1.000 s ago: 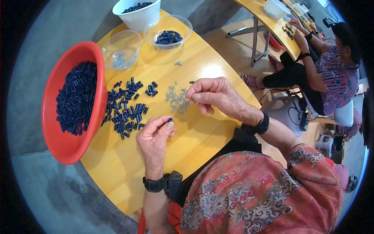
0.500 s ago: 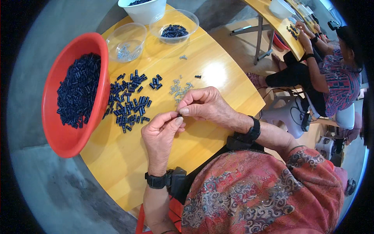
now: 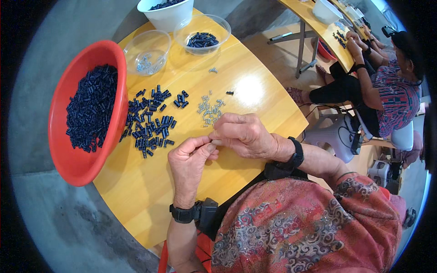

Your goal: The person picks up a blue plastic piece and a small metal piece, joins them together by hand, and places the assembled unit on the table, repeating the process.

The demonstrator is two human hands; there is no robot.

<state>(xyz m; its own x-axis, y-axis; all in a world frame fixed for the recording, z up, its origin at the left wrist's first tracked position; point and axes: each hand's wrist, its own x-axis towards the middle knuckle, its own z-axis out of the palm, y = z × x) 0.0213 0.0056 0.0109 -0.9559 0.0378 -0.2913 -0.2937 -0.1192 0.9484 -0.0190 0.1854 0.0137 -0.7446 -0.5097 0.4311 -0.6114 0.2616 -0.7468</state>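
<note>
At the frame's centre, the left hand (image 3: 189,159) and right hand (image 3: 243,135) are brought together fingertip to fingertip, pinched on something too small to tell, below the small metal parts (image 3: 209,109) scattered on the wooden table (image 3: 255,91).

There is only one view, from a fisheye camera on the person's head, looking steeply down and a little forward at the yellow tabletop (image 3: 255,91) from close range. The left hand (image 3: 189,159) and right hand (image 3: 246,134) sit near the centre, the forearms enter from below. Straight edges bend near the dark round rim, where another tabletop (image 3: 314,25) appears at upper right.
</note>
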